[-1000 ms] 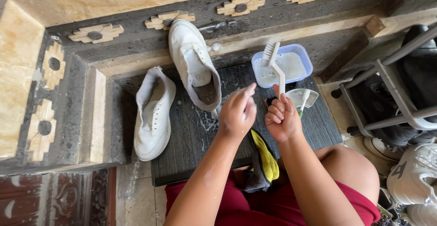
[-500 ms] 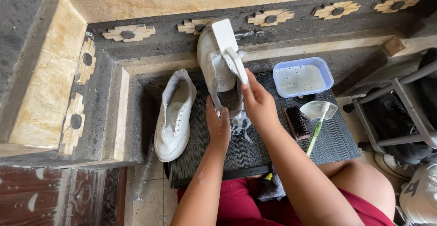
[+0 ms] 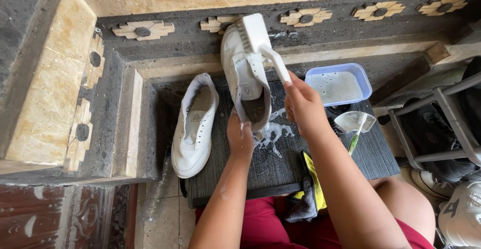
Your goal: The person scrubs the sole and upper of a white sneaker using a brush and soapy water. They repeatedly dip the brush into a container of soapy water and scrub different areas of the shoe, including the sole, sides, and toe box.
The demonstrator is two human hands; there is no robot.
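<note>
Your left hand (image 3: 240,137) grips the heel end of a white sneaker (image 3: 245,76), fingers wrapped on its rim; the shoe stands tilted, toe up against the dark stone step (image 3: 320,53). Your right hand (image 3: 302,103) is closed around the handle of a white scrubbing brush (image 3: 258,41), whose head lies on the sneaker's upper near the toe. Both rest over a dark ribbed mat (image 3: 280,163) flecked with foam (image 3: 273,133) just below the heel.

Edges and room: the mat's left border is taken by a second white sneaker (image 3: 193,126), lying flat, sole down, close to the stone side wall (image 3: 135,123). The mat's right half is bare ribbing, bounded by a grey metal frame (image 3: 441,123). The near edge meets your knees, where a yellow and grey cloth (image 3: 310,191) hangs over it.

Containers: a pale blue rectangular tub (image 3: 366,81) at the mat's far right corner holds soapy, foamy water. Just in front of it, a small clear cup (image 3: 354,121) lies tipped, a green-handled tool (image 3: 354,141) reaching out of it; contents cannot be told.
</note>
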